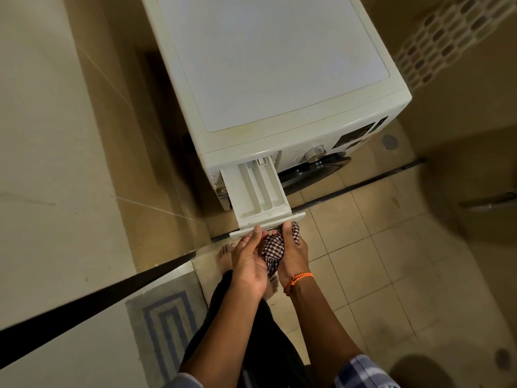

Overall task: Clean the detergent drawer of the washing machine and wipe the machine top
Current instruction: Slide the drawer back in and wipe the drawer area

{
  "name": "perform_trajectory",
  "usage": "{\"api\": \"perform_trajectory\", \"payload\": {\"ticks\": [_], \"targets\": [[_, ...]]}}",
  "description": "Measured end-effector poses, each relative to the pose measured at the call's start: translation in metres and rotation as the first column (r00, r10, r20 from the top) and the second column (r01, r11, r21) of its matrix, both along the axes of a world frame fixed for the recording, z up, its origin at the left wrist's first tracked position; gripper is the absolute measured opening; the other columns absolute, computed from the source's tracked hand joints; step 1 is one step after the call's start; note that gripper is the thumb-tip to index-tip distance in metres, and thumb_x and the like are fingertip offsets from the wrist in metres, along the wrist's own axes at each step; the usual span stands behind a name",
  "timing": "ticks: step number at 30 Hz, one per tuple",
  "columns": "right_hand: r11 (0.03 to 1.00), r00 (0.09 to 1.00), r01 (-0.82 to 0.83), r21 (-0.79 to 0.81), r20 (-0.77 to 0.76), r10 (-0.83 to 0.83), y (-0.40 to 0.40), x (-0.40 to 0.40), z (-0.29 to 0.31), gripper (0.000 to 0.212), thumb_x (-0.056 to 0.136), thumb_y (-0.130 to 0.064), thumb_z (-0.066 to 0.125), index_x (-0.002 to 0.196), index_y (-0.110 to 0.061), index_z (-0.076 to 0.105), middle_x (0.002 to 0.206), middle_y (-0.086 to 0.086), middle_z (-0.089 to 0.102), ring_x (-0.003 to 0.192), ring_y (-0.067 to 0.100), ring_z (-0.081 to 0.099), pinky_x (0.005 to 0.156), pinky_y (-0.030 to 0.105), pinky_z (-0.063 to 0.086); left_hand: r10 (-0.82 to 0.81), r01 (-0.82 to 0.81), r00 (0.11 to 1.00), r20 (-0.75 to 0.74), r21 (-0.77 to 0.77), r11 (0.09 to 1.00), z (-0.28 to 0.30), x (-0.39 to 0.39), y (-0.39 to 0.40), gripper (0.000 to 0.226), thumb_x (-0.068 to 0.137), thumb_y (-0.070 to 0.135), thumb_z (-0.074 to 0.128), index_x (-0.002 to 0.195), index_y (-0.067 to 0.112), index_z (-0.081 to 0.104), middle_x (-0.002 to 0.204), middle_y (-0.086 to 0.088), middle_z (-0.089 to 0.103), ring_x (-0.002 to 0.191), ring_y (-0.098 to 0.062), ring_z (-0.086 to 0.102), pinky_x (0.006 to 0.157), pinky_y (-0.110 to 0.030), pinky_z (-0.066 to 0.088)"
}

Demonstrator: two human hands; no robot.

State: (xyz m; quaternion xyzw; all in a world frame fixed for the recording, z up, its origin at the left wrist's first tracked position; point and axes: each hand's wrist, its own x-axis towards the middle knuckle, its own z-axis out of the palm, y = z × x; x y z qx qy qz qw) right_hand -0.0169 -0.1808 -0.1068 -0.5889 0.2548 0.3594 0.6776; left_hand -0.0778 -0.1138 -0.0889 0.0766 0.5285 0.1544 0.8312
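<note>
At the front of a white washing machine (268, 65), the pulled-out detergent drawer (258, 189) is touched by the left hand (249, 256), fingers relaxed, while a checked cloth (275, 247) is gripped by the right hand (293, 250).

A white washing machine (268, 65) stands at the far centre, its detergent drawer (258, 191) pulled out toward the near side, showing its compartments. At the drawer's front panel both hands meet: the left hand (249, 257) touches the panel's edge with straight fingers, and the right hand (293, 254), with an orange cord on its wrist, grips a checked cloth (272, 247) bunched between the two hands. Bare feet stand on the tiled floor (377, 261) below. A grey and blue mat (165, 317) lies near left.
</note>
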Motion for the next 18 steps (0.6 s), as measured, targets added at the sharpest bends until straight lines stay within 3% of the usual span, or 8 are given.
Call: {"api": "perform_trajectory", "payload": {"ticks": [3, 6, 11, 14, 18], "targets": [[1.0, 1.0, -0.014, 0.005, 0.017, 0.014, 0.014, 0.011, 0.001, 0.045, 0.1, -0.039, 0.069, 0.125, -0.002, 0.07, 0.118, 0.02, 0.076, 0.113, 0.034, 0.074, 0.099, 0.049, 0.059, 0.0, -0.001, 1.0, 0.031, 0.01, 1.0, -0.005, 0.009, 0.012, 0.033, 0.084, 0.018, 0.083, 0.113, 0.005, 0.073, 0.117, -0.017, 0.076, 0.112, -0.031, 0.075, 0.1, -0.047, 0.061], [0.999, 0.999, -0.041, -0.003, 0.031, 0.042, 0.036, 0.031, 0.001, 0.046, 0.097, -0.041, 0.072, 0.123, -0.003, 0.071, 0.117, 0.017, 0.077, 0.113, 0.032, 0.074, 0.099, 0.049, 0.06, 0.023, -0.024, 0.999, 0.03, 0.031, 0.999, -0.004, 0.026, 0.034, 0.028, 0.086, 0.018, 0.08, 0.111, 0.008, 0.073, 0.112, -0.013, 0.076, 0.11, -0.026, 0.074, 0.104, -0.044, 0.059], [0.989, 0.99, -0.124, -0.085, 0.056, 0.129, 0.086, 0.068, 0.002, 0.046, 0.092, -0.048, 0.077, 0.114, -0.008, 0.074, 0.111, 0.013, 0.078, 0.109, 0.03, 0.074, 0.097, 0.05, 0.061, 0.05, -0.052, 0.998, 0.026, 0.1, 0.994, -0.005, 0.053, 0.081, 0.023, 0.097, 0.012, 0.074, 0.118, 0.003, 0.071, 0.115, -0.014, 0.078, 0.105, -0.022, 0.078, 0.084, -0.033, 0.066], [0.97, 0.977, -0.196, -0.143, 0.055, 0.205, 0.116, 0.087, 0.006, 0.041, 0.094, -0.052, 0.073, 0.106, -0.013, 0.073, 0.111, 0.012, 0.075, 0.106, 0.029, 0.071, 0.096, 0.049, 0.06, 0.028, 0.0, 0.989, -0.146, 0.186, 0.983, -0.006, 0.072, 0.11, 0.022, 0.094, 0.021, 0.08, 0.111, 0.008, 0.074, 0.116, -0.015, 0.078, 0.107, -0.026, 0.077, 0.07, -0.028, 0.065], [0.952, 0.965, -0.246, -0.181, 0.047, 0.258, 0.129, 0.093, 0.007, 0.047, 0.089, -0.064, 0.072, 0.1, -0.019, 0.074, 0.111, 0.01, 0.074, 0.109, 0.029, 0.069, 0.1, 0.053, 0.058, -0.03, 0.111, 0.953, -0.302, 0.255, 0.961, -0.017, 0.078, 0.126, 0.03, 0.088, 0.031, 0.086, 0.106, 0.011, 0.075, 0.108, -0.008, 0.081, 0.107, -0.022, 0.077, 0.076, -0.025, 0.06]]}}
